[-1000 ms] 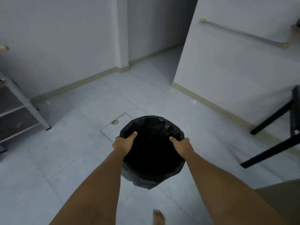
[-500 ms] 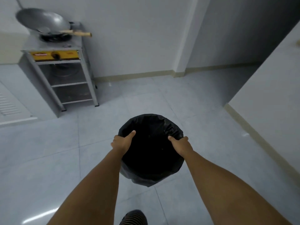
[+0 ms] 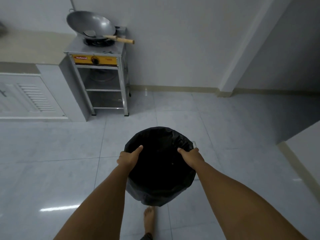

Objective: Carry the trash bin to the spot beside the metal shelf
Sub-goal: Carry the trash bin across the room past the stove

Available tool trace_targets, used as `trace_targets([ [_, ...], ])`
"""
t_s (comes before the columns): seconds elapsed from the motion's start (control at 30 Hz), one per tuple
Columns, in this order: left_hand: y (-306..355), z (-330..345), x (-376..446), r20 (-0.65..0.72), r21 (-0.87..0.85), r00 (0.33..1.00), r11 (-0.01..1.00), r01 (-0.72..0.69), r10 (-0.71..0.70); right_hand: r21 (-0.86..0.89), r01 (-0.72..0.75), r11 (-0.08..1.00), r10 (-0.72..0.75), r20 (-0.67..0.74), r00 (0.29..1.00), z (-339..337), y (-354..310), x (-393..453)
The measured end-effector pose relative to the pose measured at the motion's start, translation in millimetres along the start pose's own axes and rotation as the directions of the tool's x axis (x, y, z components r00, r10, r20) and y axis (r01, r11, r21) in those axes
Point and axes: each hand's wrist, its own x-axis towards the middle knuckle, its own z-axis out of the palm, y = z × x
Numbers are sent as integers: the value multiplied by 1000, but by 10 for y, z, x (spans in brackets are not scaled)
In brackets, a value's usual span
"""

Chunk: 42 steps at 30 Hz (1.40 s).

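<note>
Two hands carry the load in the head view, the only view given. The left hand (image 3: pixel 129 157) and the right hand (image 3: pixel 190 155) clamp opposite sides of the rim of the trash bin (image 3: pixel 160 166), each thumb hooked inside over the black liner and the other fingers hidden down the outer wall, so both are pinching rim and liner together. The bin hangs between the fingers, apparently clear of the floor (image 3: pixel 52 153), with a bare foot (image 3: pixel 149 217) just behind and below it.

Ahead of the fingers and off to their left stands the metal shelf (image 3: pixel 102 84), a stove frame with a wok (image 3: pixel 90 25) on top; the open floor on its right side, beyond the left thumb, looks like the place to aim for. The bin is still well apart from it.

To do this well, I would keep both grips level so the bin does not tip, hold it out in front of the stepping foot, walk on toward that side, and lower it straight down just beside the shelf leg without knocking the frame or the wok handle.
</note>
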Motion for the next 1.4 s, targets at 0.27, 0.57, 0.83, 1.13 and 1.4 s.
trace_targets([
  [0.27, 879, -15, 693, -14, -14, 1000, 1000, -27, 26, -35, 27, 999, -27, -11, 1000, -119, -891, 739],
  [0.57, 1603, 18, 1522, -9, -51, 1000, 998, -25, 25, -61, 49, 997, -49, 1, 999, -175, -1749, 1573],
  [0.83, 2236, 125, 2423, -18, -71, 1000, 997, 0, -2, -92, 42, 995, -38, 40, 998, -173, -2485, 2519],
  [1.13, 3274, 233, 3367, -31, -76, 999, 997, 24, -27, -97, 30, 995, -24, 70, 997, -303, -3473, 3589],
  [1.4, 3883, 356, 4090, -6, -119, 997, 990, 77, -78, -118, 43, 992, -35, 67, 997, -386, -4150, 4376],
])
